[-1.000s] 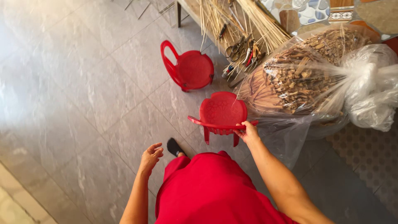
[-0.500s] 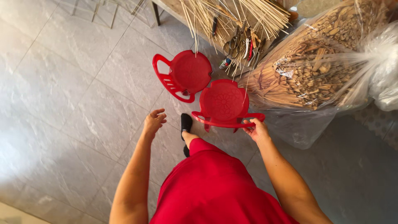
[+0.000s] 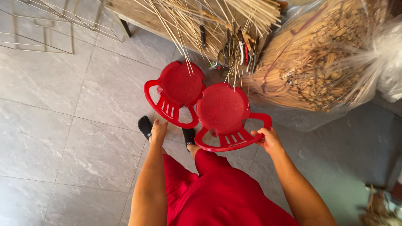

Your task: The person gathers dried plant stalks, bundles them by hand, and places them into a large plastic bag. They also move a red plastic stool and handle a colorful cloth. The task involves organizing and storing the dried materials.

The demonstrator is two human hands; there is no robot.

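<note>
Two small red plastic chairs stand side by side on the grey tiled floor below me. My right hand (image 3: 269, 140) grips the curved back rail of the right chair (image 3: 224, 111). My left hand (image 3: 158, 130) hangs open just in front of the back rail of the left chair (image 3: 178, 86), near it, holding nothing. My red trousers and black-socked feet (image 3: 145, 125) show beneath the chairs.
A wooden bench (image 3: 138, 16) carries a bundle of thin straw-coloured sticks (image 3: 201, 21) and hanging pliers and scissors (image 3: 234, 50). A large clear plastic bag of dry wood pieces (image 3: 318, 67) lies to the right. A wire frame (image 3: 42, 29) stands at top left.
The right chair, held in my right hand, has been pulled in beside the left chair. My left hand has risen toward the left chair's back rail, and I have stepped closer.
</note>
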